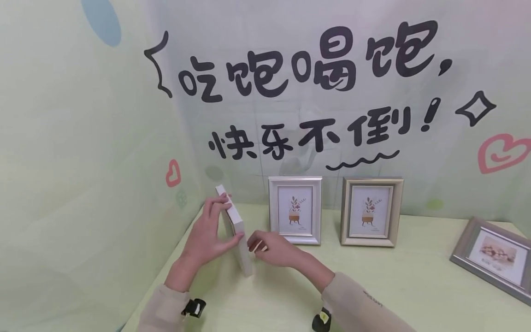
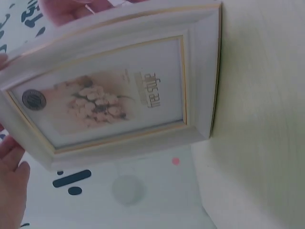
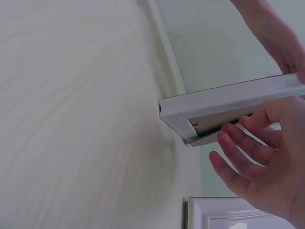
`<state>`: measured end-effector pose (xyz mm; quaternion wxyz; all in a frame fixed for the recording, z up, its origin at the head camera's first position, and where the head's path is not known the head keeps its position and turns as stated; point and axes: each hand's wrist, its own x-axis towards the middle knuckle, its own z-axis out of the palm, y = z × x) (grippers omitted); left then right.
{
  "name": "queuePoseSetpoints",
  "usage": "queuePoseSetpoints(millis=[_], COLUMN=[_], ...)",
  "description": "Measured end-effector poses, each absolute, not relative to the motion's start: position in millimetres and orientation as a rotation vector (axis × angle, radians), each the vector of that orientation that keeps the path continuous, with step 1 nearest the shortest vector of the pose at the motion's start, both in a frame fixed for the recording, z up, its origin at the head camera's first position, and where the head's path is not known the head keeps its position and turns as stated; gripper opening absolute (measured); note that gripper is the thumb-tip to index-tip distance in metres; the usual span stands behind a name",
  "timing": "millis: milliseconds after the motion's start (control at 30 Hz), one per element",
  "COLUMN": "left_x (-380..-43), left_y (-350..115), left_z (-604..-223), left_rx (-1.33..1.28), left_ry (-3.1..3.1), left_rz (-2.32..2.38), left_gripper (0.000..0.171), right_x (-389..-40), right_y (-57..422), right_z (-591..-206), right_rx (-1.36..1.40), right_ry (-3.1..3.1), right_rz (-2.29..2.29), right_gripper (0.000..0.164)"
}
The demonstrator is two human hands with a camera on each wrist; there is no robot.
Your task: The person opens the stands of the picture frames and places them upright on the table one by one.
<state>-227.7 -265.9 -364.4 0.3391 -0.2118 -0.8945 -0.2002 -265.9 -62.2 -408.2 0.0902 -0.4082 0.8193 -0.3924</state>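
A white photo frame (image 1: 234, 216) with thin gold trim stands tilted on the table at the left, edge-on to the head camera. My left hand (image 1: 207, 235) grips it by its upper part, thumb on the near side and fingers over the top. In the left wrist view, the front of the photo frame (image 2: 102, 102) shows a picture of pale blossoms. My right hand (image 1: 271, 249) is at the frame's back, fingers loosely bent. The right wrist view shows the right hand's fingertips (image 3: 231, 131) by the recessed back panel (image 3: 214, 123); whether they pinch anything there is unclear.
A silver-white photo frame (image 1: 295, 240) and a champagne-gold one (image 1: 371, 240) stand upright near the back wall. At the far right lies a dark silver frame (image 1: 464, 242). A printed backdrop (image 1: 249, 27) closes off the left and rear of the light green table (image 1: 298, 286).
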Motion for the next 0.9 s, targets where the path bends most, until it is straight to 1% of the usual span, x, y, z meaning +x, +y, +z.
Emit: queuePoseSetpoints(millis=[167,333,433,667,900], left_x=[-232.4,-232.6,-231.2,-227.5,-225.2], left_y=[-278.5,-286.3,-289.6,-296.8,-299.5], left_z=[-363.1,-363.6,-364.8,-368.2,-366.2], left_rx=[-0.655,-0.700,-0.709,-0.706,-0.708], left_ry=[-2.332,-2.322,-2.308,-2.309,-2.324], left_rz=[-0.600,-0.692,-0.745,-0.777,-0.739], left_gripper=[0.066,0.065,0.063,0.063,0.066], right_x=[-274.2,-281.5,-285.7,-291.0,-294.0], right_y=[-73.4,-92.4,-102.7,-113.2,-112.9], right_z=[-410.3,-412.8,-413.7,-413.6,-409.1], right_rx=[-1.138,-1.092,-1.100,-1.201,-1.279], right_ry=[2.436,2.418,2.383,2.440,2.631], right_rz=[-1.319,-1.416,-1.449,-1.351,-1.211], right_gripper=[0.027,0.046,0.052,0.044,0.042])
